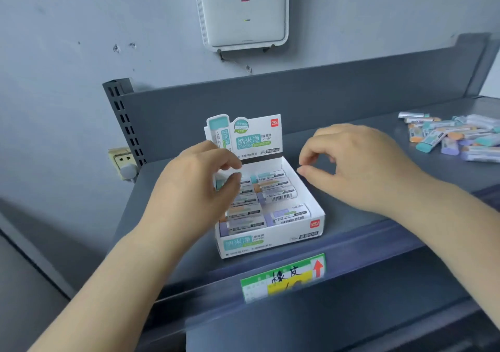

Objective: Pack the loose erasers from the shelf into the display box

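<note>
We see the display box (270, 232) standing on the grey shelf (351, 189), its lid flap upright at the far side. Packed erasers (273, 189) lie in rows inside. Our left hand (194, 189) is over the box's left part, fingers curled, and whether they hold an eraser we cannot tell. Our right hand (359, 167) hovers just right of the box, fingers loosely curled, holding nothing. The loose erasers (454, 135) lie in a pile at far right.
</note>
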